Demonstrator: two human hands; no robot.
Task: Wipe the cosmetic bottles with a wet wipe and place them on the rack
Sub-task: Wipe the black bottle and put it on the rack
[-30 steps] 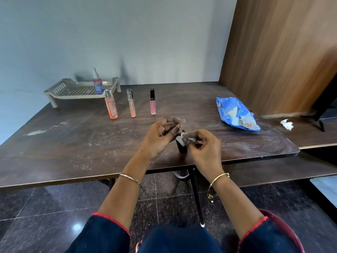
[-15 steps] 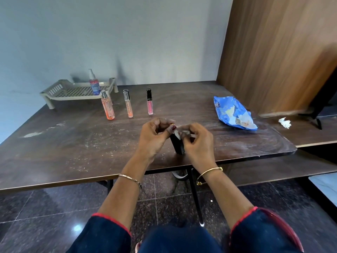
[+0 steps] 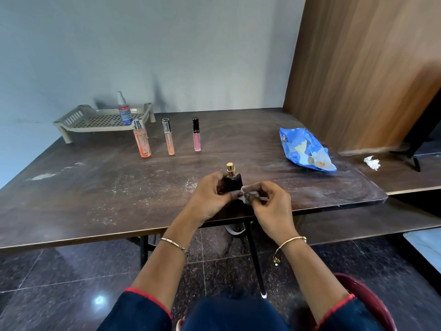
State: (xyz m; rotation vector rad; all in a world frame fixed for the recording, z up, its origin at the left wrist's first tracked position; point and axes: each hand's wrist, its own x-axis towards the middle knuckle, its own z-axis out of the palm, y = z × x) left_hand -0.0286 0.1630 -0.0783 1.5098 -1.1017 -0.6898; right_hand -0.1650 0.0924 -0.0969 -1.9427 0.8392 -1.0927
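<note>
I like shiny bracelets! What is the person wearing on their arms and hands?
The left hand has dark red nail polish and a thin gold chain bracelet. The right hand wears a gold bangle. Both dark blue sleeves have red edging.

Left hand (image 3: 210,197) wraps its fingers tight around something; right hand (image 3: 269,204) pinches shut beside it; both arms reach forward.

Dusty matt wood-grain table (image 3: 95,199), perforated beige plastic rack (image 3: 78,120), glossy black bottle (image 3: 232,185) with shiny gold sprayer
</note>
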